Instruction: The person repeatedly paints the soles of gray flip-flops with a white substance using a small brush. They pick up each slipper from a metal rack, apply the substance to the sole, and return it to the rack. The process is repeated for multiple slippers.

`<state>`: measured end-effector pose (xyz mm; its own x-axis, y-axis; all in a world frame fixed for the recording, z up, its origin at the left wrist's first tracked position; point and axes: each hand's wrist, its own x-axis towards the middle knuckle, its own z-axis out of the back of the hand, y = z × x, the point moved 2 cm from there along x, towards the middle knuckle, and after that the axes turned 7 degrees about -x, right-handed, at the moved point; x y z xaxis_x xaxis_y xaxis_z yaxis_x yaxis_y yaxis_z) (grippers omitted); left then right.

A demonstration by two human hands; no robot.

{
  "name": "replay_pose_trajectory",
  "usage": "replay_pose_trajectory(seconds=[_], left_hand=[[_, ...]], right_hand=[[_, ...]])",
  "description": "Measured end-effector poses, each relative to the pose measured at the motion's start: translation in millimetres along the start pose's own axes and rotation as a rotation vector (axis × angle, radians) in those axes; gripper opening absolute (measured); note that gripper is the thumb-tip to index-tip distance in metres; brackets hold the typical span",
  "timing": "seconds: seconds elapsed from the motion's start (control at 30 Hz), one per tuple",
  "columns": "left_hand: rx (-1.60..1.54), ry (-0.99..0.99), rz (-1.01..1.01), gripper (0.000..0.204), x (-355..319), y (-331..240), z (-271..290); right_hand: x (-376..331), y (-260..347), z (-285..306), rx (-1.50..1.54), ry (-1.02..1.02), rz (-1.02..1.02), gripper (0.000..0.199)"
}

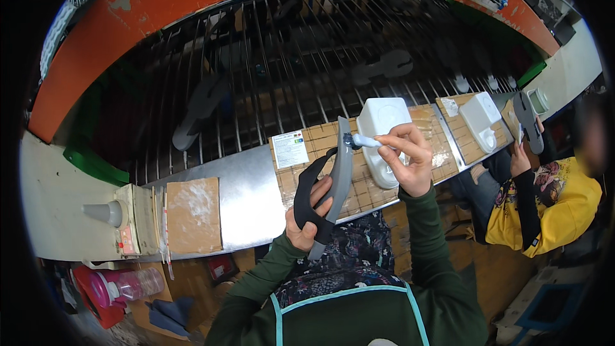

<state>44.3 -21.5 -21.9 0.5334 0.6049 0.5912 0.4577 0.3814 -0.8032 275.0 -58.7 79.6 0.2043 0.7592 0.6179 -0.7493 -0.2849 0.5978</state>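
Note:
My left hand (301, 229) is wrapped round a sandal (343, 176) with a grey sole and wide black straps, fingers through the strap. The sole stands nearly upright, its edge toward me. Between the thumb and fingers of my right hand (410, 159) is a brush (366, 141) with a pale blue handle. Its dark bristle end touches the sole near the upper end. Just behind the brush, a white plastic container (384, 113) lies on the cardboard (307, 131) covering the metal ledge.
Beyond the ledge, a rack of metal rods (269, 90) carries grey soles (200, 106). A cardboard sheet (193, 214) lies at left beside a grey cone (106, 213). At right, a co-worker in a yellow top (544, 202) holds a sole (528, 122) near another white container (480, 118).

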Motion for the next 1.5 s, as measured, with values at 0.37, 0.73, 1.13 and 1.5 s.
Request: replay_pose_trajectory(seconds=[0.37,0.73,1.13,1.5], left_hand=[[-0.112,-0.070,0.118,0.060,6.8,-9.4,1.3],[-0.094,-0.208,0.380,0.074,0.6,-8.9,5.6],[-0.141,-0.211,0.396,0.058,7.9,-19.7,5.8],[-0.196,-0.243,0.405,0.066,9.6,-7.1,4.7]], right_hand=[[-1.9,-7.6,-8.8,-0.065,-0.034,0.018,0.022],[-5.6,-7.1,-13.7,-0.134,-0.024,0.042,0.022],[-8.3,-0.5,-16.1,-0.220,-0.009,0.103,0.023],[-11.4,5.4,-16.1,-0.253,0.034,0.171,0.023]])
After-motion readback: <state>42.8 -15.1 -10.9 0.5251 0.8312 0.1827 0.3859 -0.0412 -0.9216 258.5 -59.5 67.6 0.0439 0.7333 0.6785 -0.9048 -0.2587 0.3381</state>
